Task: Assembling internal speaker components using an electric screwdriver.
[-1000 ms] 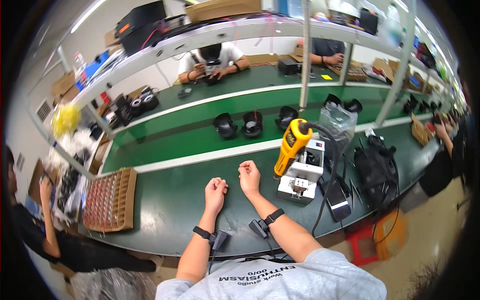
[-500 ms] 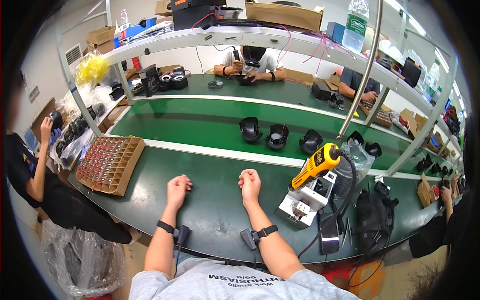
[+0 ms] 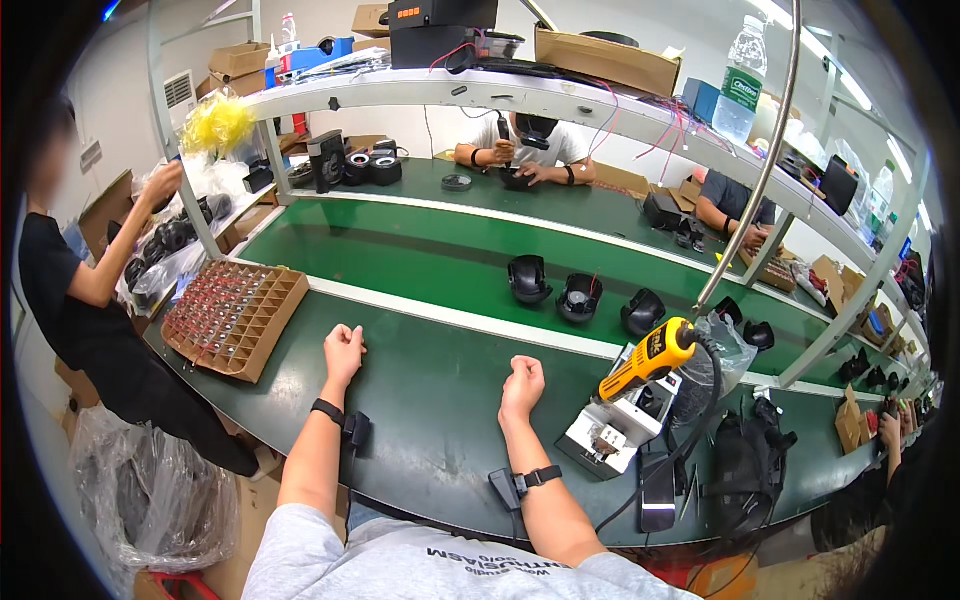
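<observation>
My left hand (image 3: 345, 352) is held over the dark green bench (image 3: 420, 420), its fingers curled in, with nothing seen in it. It is nearest to a divided cardboard tray (image 3: 283, 325) of small parts with red bits, without touching it. Level with the bench's middle, my right hand (image 3: 522, 388) is also closed, and no object shows in it. To its right stands a white-and-grey fixture (image 3: 620, 425) with a yellow-and-black power tool (image 3: 648, 362) leaning over it. Both wrists wear black straps with small boxes and cables.
Beyond a white rail, several black rounded housings (image 3: 580, 298) sit on the green conveyor (image 3: 400, 250). A black bag (image 3: 745, 465) and a flat black device (image 3: 658, 495) lie right of the fixture. A metal pole (image 3: 770, 150) slants down there. Co-workers sit opposite; one person stands at left.
The whole view has shifted a little. My left hand has moved left and slightly forward, widening the gap between my hands. The person standing at left has raised an arm toward the frame post.
</observation>
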The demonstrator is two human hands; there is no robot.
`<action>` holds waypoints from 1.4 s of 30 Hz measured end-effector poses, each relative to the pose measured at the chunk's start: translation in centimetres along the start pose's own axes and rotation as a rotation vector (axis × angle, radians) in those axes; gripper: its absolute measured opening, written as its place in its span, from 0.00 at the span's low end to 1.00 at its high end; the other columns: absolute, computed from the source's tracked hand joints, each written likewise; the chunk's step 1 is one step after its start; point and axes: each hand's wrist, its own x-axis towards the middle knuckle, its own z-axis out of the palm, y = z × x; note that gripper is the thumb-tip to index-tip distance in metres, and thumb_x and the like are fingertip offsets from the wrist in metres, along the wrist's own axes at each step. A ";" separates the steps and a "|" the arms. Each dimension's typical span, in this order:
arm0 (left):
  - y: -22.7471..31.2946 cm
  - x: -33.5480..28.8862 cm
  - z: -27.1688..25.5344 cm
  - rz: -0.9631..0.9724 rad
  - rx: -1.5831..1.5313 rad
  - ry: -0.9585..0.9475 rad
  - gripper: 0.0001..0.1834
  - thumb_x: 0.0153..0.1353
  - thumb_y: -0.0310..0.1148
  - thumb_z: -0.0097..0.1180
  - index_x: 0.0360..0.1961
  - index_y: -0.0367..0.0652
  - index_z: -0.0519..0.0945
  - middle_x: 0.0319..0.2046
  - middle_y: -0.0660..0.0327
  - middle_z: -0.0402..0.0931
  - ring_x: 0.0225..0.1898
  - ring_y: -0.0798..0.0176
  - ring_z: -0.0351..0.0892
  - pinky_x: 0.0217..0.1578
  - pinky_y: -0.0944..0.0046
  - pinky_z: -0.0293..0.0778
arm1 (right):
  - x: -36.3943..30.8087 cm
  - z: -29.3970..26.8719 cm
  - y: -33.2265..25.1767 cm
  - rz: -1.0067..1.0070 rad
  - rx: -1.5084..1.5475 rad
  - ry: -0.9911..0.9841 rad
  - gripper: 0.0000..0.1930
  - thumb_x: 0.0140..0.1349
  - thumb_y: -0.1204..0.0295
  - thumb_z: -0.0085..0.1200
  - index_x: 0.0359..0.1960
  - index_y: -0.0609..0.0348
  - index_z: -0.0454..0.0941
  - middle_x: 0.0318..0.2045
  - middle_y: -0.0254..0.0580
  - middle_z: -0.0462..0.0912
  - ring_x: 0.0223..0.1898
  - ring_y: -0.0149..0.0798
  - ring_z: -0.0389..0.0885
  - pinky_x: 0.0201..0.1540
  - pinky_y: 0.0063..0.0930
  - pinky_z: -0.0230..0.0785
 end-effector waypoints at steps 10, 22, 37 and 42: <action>0.4 -1.2 1.0 0.399 0.564 -0.016 0.18 0.61 0.30 0.62 0.20 0.36 0.67 0.15 0.48 0.66 0.17 0.50 0.62 0.24 0.52 0.66 | -0.3 0.3 -1.1 0.130 0.214 -0.048 0.06 0.65 0.71 0.56 0.29 0.50 0.74 0.17 0.22 0.67 0.13 0.20 0.59 0.14 0.21 0.47; -2.6 0.6 0.6 0.418 0.414 -0.030 0.25 0.71 0.35 0.58 0.18 0.40 0.63 0.16 0.66 0.59 0.22 0.70 0.55 0.22 0.61 0.56 | 0.0 -0.2 -0.4 -0.179 -0.179 -0.030 0.17 0.68 0.68 0.60 0.23 0.56 0.69 0.19 0.27 0.68 0.24 0.24 0.64 0.28 0.27 0.61; 7.8 -5.4 11.5 -0.214 -0.154 -0.425 0.11 0.72 0.35 0.56 0.33 0.40 0.77 0.29 0.61 0.77 0.30 0.65 0.75 0.31 0.64 0.74 | -0.1 0.5 -1.2 -0.130 -0.243 -0.110 0.27 0.74 0.55 0.53 0.19 0.54 0.61 0.17 0.24 0.59 0.23 0.22 0.55 0.24 0.28 0.51; 4.8 -9.2 20.8 -0.148 -0.426 -0.643 0.18 0.77 0.40 0.50 0.26 0.49 0.69 0.22 0.71 0.69 0.22 0.79 0.62 0.21 0.75 0.57 | 0.6 0.4 0.4 -0.148 -0.109 -0.198 0.19 0.75 0.60 0.53 0.26 0.53 0.65 0.21 0.25 0.67 0.23 0.20 0.63 0.24 0.22 0.58</action>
